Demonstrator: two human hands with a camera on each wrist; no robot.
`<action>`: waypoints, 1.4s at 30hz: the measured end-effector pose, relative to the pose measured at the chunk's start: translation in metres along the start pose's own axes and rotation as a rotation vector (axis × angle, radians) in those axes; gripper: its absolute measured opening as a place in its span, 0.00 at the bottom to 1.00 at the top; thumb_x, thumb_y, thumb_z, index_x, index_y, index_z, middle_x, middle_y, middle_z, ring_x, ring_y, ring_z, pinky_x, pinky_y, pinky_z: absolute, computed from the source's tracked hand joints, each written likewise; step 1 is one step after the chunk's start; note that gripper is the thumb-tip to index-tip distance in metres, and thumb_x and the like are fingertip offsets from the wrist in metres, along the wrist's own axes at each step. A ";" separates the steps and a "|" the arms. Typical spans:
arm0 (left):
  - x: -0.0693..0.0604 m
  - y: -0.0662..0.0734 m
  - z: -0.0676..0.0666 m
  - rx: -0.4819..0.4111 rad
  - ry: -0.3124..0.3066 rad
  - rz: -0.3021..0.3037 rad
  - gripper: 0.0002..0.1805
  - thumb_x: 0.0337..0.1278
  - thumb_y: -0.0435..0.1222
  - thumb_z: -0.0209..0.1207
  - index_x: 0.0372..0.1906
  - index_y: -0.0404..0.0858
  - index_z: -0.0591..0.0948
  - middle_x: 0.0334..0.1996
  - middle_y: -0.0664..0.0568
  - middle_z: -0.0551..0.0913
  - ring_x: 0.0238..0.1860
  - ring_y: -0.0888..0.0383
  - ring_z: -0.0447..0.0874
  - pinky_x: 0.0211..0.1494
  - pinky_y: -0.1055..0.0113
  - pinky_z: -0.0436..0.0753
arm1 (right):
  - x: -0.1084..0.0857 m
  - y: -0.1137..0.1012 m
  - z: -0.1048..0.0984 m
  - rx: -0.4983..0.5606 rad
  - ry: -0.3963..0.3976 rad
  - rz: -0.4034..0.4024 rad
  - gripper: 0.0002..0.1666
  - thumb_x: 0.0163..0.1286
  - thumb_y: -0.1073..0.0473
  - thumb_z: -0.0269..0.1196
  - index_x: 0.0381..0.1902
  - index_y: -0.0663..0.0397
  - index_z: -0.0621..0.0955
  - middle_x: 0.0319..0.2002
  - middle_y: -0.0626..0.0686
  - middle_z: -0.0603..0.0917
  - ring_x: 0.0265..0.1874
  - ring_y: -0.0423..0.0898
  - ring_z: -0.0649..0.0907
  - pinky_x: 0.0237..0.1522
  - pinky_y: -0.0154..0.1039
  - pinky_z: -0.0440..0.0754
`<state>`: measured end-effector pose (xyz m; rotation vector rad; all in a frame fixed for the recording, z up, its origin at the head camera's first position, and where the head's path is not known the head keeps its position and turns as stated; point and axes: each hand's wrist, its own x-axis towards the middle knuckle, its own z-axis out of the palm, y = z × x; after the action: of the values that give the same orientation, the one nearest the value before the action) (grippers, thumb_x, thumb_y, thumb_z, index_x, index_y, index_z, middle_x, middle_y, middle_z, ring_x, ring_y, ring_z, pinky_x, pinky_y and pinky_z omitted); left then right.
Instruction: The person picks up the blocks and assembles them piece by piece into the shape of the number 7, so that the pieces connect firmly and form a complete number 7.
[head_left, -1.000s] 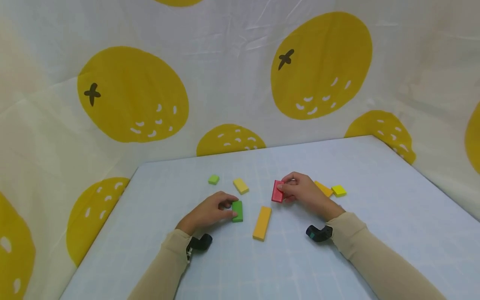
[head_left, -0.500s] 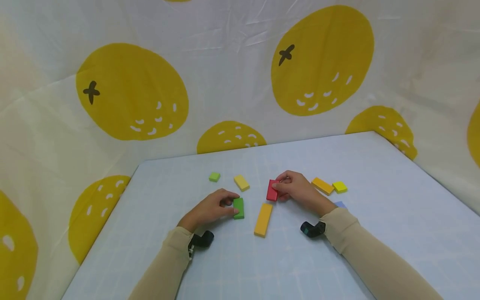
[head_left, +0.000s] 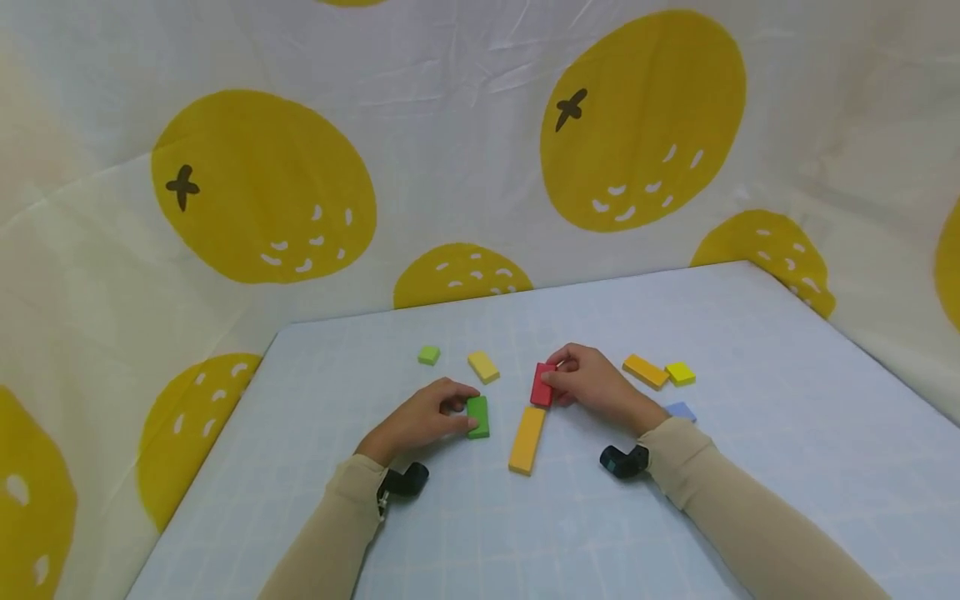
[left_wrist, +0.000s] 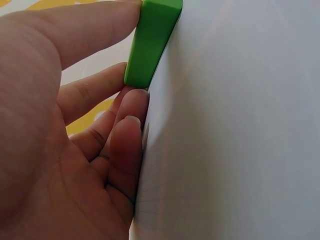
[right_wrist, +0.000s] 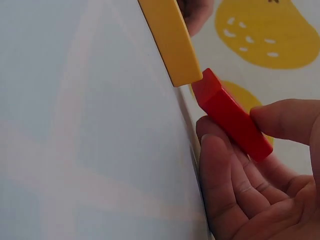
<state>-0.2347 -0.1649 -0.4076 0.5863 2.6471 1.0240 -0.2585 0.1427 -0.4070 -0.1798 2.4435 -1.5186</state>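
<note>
My left hand (head_left: 422,421) rests on the table and pinches a green block (head_left: 478,417) between thumb and fingers. In the left wrist view the green block (left_wrist: 155,42) lies against the tabletop, thumb at one end. With thumb and fingertips my right hand (head_left: 596,383) holds a red block (head_left: 542,385). That block is at the far end of a long orange-yellow block (head_left: 527,442), which lies flat between the hands. In the right wrist view the red block (right_wrist: 232,117) is tilted, its near end close to the orange-yellow block (right_wrist: 172,42); whether they touch I cannot tell.
Behind the hands lie a light green block (head_left: 429,355) and a pale yellow block (head_left: 483,367). To the right are an orange block (head_left: 645,372), a bright yellow block (head_left: 680,373) and a blue block (head_left: 681,411) partly behind the right wrist. A fruit-patterned curtain (head_left: 465,167) borders the table.
My right hand has moved left with the red block, then slightly nearer, to the end of the orange-yellow block. The blue block has come into sight. My left hand stays at the green block.
</note>
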 end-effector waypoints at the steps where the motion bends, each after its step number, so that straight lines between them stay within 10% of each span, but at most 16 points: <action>1: 0.001 0.000 0.000 0.001 -0.001 0.001 0.25 0.58 0.48 0.69 0.61 0.50 0.81 0.47 0.59 0.78 0.48 0.58 0.74 0.56 0.59 0.75 | -0.001 -0.001 0.000 -0.010 0.004 -0.001 0.24 0.68 0.50 0.68 0.56 0.54 0.76 0.42 0.56 0.83 0.35 0.50 0.85 0.41 0.40 0.85; 42: -0.001 0.003 0.002 0.003 0.002 -0.012 0.25 0.59 0.48 0.69 0.61 0.48 0.81 0.47 0.58 0.78 0.48 0.57 0.74 0.56 0.59 0.75 | -0.004 -0.001 0.004 -0.203 -0.014 -0.042 0.21 0.68 0.50 0.68 0.54 0.53 0.79 0.42 0.51 0.81 0.35 0.48 0.82 0.40 0.38 0.83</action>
<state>-0.2327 -0.1621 -0.4067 0.5696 2.6511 1.0185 -0.2538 0.1396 -0.4068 -0.2800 2.5955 -1.2785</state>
